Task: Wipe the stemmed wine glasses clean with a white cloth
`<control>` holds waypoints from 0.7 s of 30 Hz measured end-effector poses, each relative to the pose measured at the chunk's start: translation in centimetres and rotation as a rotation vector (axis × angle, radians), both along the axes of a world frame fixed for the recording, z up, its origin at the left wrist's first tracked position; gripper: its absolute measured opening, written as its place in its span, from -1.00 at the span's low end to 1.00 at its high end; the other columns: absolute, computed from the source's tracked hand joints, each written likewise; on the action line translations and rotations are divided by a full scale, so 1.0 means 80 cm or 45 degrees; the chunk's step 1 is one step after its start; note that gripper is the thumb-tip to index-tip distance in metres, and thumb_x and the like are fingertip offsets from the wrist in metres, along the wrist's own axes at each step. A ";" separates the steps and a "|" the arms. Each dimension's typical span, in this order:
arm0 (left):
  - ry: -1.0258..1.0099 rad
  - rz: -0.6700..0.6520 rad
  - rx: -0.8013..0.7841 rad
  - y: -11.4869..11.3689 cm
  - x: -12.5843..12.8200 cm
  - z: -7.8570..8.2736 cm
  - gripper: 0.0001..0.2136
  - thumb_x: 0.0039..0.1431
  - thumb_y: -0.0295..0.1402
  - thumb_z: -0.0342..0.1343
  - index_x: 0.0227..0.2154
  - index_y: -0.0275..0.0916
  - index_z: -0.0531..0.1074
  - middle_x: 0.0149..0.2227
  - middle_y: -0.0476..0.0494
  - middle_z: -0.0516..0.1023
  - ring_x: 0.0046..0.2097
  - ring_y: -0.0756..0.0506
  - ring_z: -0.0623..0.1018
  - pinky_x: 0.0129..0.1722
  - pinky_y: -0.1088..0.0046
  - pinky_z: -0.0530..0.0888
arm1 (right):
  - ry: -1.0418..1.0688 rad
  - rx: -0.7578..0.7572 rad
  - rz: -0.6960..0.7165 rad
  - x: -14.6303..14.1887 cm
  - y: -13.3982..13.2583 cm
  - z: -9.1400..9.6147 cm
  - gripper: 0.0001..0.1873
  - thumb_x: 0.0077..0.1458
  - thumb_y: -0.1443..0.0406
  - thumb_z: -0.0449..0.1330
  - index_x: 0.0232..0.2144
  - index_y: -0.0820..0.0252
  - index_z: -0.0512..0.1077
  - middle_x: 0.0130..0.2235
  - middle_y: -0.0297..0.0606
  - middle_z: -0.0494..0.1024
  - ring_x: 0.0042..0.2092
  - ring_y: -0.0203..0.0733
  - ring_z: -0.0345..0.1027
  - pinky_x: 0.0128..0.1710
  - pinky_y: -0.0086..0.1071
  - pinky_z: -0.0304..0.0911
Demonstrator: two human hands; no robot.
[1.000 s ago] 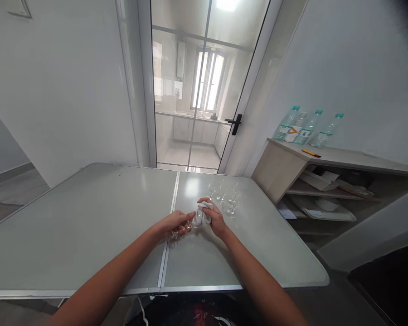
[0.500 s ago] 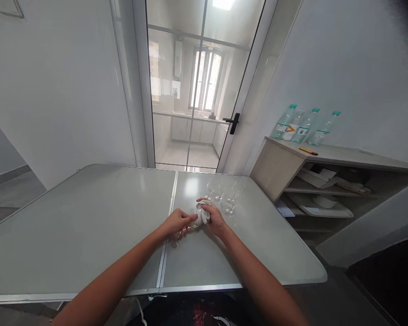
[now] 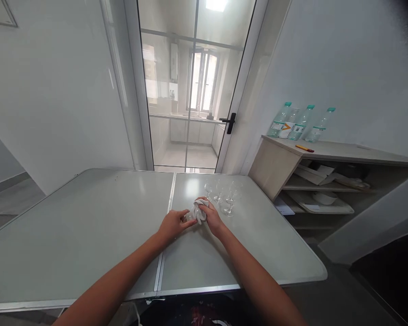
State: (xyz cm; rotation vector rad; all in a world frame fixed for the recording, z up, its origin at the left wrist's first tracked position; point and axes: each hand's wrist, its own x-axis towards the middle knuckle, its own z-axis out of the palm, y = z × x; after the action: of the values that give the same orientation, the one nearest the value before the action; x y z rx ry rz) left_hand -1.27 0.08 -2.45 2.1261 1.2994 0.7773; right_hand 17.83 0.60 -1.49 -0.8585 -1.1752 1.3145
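Clutching a white cloth (image 3: 199,213), the right hand (image 3: 212,215) curls tightly. The left hand (image 3: 174,222) is loosely curved, its hold unclear.

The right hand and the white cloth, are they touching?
Touching: the head view shows the right hand grasping the white cloth, which is bunched against it.

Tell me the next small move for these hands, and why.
Probably turn what looks like a clear glass slightly with the left hand. The right hand bunches a white cloth at it, and the left hand curves beside the cloth, though most of that glass is hidden. A small turn seems safest because stemmed glasses stand close by on the table.
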 end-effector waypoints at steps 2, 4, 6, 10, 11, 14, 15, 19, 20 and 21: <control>0.189 0.062 0.189 0.003 -0.002 -0.005 -0.44 0.10 0.18 0.17 -0.08 -0.18 0.58 -0.50 -0.08 0.57 -0.43 -0.11 0.52 -0.42 0.46 0.25 | 0.005 0.003 -0.011 0.000 -0.001 0.001 -0.81 0.01 0.23 0.26 -0.27 0.10 0.46 -0.30 -0.37 0.38 -0.29 -0.25 0.19 -0.30 -0.42 0.12; 0.309 0.092 0.291 0.005 -0.004 -0.008 -0.43 0.13 0.15 0.17 0.03 -0.16 0.53 -0.42 -0.13 0.62 -0.37 -0.16 0.57 -0.41 0.45 0.25 | 0.035 -0.031 -0.011 0.000 -0.002 0.002 -0.76 0.00 0.23 0.27 -0.23 0.10 0.47 -0.29 -0.37 0.39 -0.29 -0.24 0.19 -0.30 -0.41 0.12; 0.343 0.106 0.347 0.004 -0.005 -0.007 -0.43 0.15 0.12 0.18 0.07 -0.17 0.49 -0.36 -0.18 0.64 -0.34 -0.17 0.58 -0.41 0.45 0.24 | 0.086 -0.079 -0.003 0.000 -0.002 0.002 -0.70 0.00 0.23 0.27 -0.16 0.08 0.47 -0.30 -0.38 0.40 -0.31 -0.24 0.19 -0.32 -0.41 0.11; 0.094 0.014 0.145 -0.004 0.000 0.007 -0.49 0.13 0.16 0.16 -0.15 -0.20 0.55 -0.48 -0.10 0.56 -0.45 -0.10 0.52 -0.44 0.48 0.25 | 0.125 -0.107 0.032 0.002 -0.003 0.005 -0.68 0.01 0.24 0.26 -0.13 0.08 0.46 -0.33 -0.39 0.39 -0.33 -0.25 0.18 -0.36 -0.41 0.08; -0.044 -0.044 -0.026 -0.006 0.002 0.011 -0.48 0.13 0.19 0.13 -0.26 -0.23 0.55 -0.53 -0.06 0.52 -0.52 -0.05 0.47 -0.47 0.48 0.25 | 0.119 -0.095 0.037 0.003 -0.004 0.006 -0.71 0.00 0.24 0.26 -0.16 0.09 0.47 -0.34 -0.39 0.38 -0.34 -0.25 0.17 -0.36 -0.41 0.07; -0.508 -0.191 -0.704 -0.008 0.006 0.018 -0.39 0.13 0.27 0.03 -0.47 -0.29 0.44 -0.56 -0.03 0.45 -0.65 0.08 0.28 -0.59 0.52 0.17 | 0.128 -0.047 0.051 0.006 -0.008 0.013 -0.80 0.01 0.24 0.25 -0.25 0.10 0.46 -0.37 -0.41 0.35 -0.37 -0.27 0.13 -0.38 -0.40 0.03; -0.630 -0.214 -0.911 -0.007 0.006 0.019 -0.38 0.12 0.28 0.03 -0.47 -0.29 0.41 -0.55 -0.03 0.44 -0.67 0.11 0.23 -0.62 0.54 0.14 | 0.138 -0.034 0.059 0.006 -0.009 0.015 -0.81 0.01 0.25 0.25 -0.25 0.10 0.46 -0.37 -0.41 0.35 -0.38 -0.27 0.11 -0.39 -0.40 0.02; -0.793 -0.230 -1.239 -0.003 0.006 0.021 -0.43 0.07 0.25 0.13 -0.41 -0.28 0.38 -0.57 0.03 0.41 -0.68 0.15 0.17 -0.65 0.60 0.09 | 0.157 -0.004 0.065 0.005 -0.011 0.018 -0.82 0.00 0.27 0.24 -0.27 0.09 0.46 -0.35 -0.40 0.37 -0.38 -0.26 0.12 -0.39 -0.39 0.01; -0.759 -0.224 -1.161 -0.004 0.006 0.022 -0.43 0.08 0.24 0.13 -0.45 -0.29 0.39 -0.58 0.02 0.41 -0.68 0.14 0.18 -0.65 0.59 0.11 | 0.153 -0.003 0.056 0.004 -0.011 0.017 -0.84 0.00 0.27 0.23 -0.28 0.10 0.46 -0.35 -0.39 0.37 -0.37 -0.25 0.12 -0.38 -0.38 0.02; -0.703 -0.220 -1.041 -0.006 0.006 0.023 -0.42 0.10 0.24 0.11 -0.50 -0.30 0.39 -0.59 0.00 0.41 -0.68 0.13 0.21 -0.64 0.57 0.14 | 0.148 -0.008 0.044 0.003 -0.010 0.016 -0.86 0.00 0.26 0.23 -0.31 0.10 0.46 -0.35 -0.39 0.36 -0.37 -0.25 0.12 -0.37 -0.38 0.03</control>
State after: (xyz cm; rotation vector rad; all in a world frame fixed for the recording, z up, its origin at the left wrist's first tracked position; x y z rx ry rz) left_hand -0.78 -0.39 -0.59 1.2311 0.8932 0.5591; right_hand 18.06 -0.18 -0.18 -0.7588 -1.0992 1.3782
